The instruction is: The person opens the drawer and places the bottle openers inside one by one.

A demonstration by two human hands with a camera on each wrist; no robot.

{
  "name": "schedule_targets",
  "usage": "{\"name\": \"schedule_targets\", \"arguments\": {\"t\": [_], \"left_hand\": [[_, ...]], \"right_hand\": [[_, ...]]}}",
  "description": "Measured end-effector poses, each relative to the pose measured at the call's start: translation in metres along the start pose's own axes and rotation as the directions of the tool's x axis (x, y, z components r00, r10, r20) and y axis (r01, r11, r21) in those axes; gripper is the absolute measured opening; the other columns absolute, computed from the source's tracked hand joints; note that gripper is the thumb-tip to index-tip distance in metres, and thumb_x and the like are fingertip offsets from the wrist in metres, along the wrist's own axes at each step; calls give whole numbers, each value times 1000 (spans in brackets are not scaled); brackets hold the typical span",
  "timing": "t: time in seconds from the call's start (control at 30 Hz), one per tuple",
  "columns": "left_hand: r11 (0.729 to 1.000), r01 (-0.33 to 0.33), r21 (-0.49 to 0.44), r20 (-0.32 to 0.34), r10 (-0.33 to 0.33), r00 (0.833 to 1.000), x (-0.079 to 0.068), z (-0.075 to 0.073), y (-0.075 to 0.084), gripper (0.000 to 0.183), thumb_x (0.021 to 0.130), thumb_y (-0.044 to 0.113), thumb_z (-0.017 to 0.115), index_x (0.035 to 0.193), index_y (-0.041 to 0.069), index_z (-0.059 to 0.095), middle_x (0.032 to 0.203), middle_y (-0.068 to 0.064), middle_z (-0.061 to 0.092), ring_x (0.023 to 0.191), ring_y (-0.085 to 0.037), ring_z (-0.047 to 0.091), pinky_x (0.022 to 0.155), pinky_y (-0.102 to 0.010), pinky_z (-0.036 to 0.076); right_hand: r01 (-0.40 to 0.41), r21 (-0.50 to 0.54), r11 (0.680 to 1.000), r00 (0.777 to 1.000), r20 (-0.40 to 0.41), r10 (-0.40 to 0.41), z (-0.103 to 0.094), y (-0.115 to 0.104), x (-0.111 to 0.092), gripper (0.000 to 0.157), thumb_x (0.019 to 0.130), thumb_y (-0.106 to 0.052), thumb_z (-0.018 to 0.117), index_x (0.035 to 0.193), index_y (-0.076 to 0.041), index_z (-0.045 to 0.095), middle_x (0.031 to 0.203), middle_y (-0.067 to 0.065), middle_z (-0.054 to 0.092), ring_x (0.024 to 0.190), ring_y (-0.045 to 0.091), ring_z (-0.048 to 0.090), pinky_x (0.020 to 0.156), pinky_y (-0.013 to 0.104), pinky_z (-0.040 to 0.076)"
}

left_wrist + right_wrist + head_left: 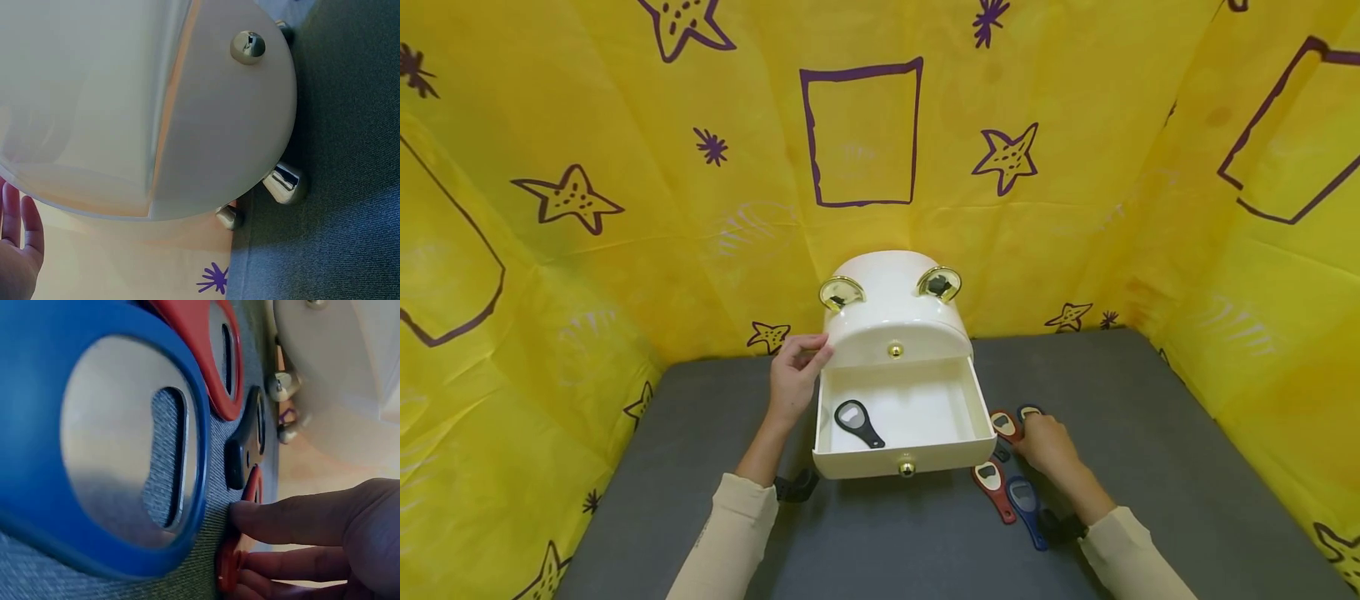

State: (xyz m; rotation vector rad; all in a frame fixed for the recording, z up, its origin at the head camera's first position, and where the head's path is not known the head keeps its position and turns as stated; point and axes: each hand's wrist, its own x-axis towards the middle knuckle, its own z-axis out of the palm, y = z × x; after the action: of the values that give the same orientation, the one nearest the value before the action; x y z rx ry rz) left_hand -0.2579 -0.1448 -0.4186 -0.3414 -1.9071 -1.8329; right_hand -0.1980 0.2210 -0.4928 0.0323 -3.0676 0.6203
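A cream drawer box [887, 325] with gold-rimmed eye shapes on top stands on the table, its lower drawer [955, 454] pulled out. One black bottle opener [859, 423] lies inside that drawer. My left hand [793, 379] rests its fingers against the box's left side, fingers loosely bent and holding nothing. To the right of the drawer, my right hand [1051, 450] pinches a red bottle opener [230, 565] between thumb and fingers, low over the table. A blue bottle opener [1028, 410] lies just beyond that hand, partly hidden.
Nearer me lie another red opener [996, 492] and a blue opener [1028, 508]. A black opener [1001, 452] shows partly beside the drawer. The grey table [880, 550] meets yellow cloth walls [760, 250] at its back and sides.
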Motion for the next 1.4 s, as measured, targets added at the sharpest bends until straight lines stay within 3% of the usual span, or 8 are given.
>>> {"name": "schedule_targets", "arguments": {"t": [0.2, 0.77, 1.0, 1.2, 1.4], "left_hand": [[1000, -11, 1, 0, 11, 1000, -3, 2, 20, 17, 82, -11, 69, 96, -19, 64, 98, -2, 62, 92, 2, 60, 68, -11, 50], [1000, -28, 4, 8, 28, 1000, -3, 3, 19, 18, 82, -12, 68, 97, -20, 63, 99, -7, 62, 91, 2, 59, 69, -11, 50], [1000, -25, 18, -3, 25, 1000, -1, 0, -6, 18, 83, -8, 70, 100, -14, 67, 101, -4, 62, 92, 2, 59, 70, -12, 50], [999, -34, 19, 1, 34, 999, -1, 0, -9, 18, 84, -5, 71, 99, -13, 67, 100, 3, 60, 93, 0, 59, 70, -12, 51], [999, -32, 12, -7, 32, 999, 0, 0, -8, 17, 83, -6, 71, 98, -13, 67, 100, 1, 60, 94, 0, 59, 70, -12, 50]], "right_hand": [[13, 12, 1000, 1000, -23, -13, 5, 0, 0, 28, 72, -8, 73, 54, -8, 52, 61, 9, 54, 54, 24, 49, 49, 35, 37], [26, 40, 999, 1000, -4, -26, 8, 5, 2, 23, 73, -7, 71, 55, -7, 56, 58, 5, 50, 54, 22, 46, 51, 31, 34], [24, 54, 998, 1000, -1, -24, 7, 5, 1, 22, 72, -8, 72, 57, -6, 57, 59, 5, 53, 54, 23, 48, 50, 31, 36], [2, 85, 996, 1000, 11, -3, 6, 6, 0, 24, 71, -8, 74, 58, -6, 53, 58, 4, 50, 55, 22, 46, 50, 30, 34], [4, 129, 992, 1000, 8, -5, 7, 11, 0, 23, 70, -9, 76, 58, -8, 56, 57, 0, 47, 55, 18, 43, 51, 27, 30]]}}
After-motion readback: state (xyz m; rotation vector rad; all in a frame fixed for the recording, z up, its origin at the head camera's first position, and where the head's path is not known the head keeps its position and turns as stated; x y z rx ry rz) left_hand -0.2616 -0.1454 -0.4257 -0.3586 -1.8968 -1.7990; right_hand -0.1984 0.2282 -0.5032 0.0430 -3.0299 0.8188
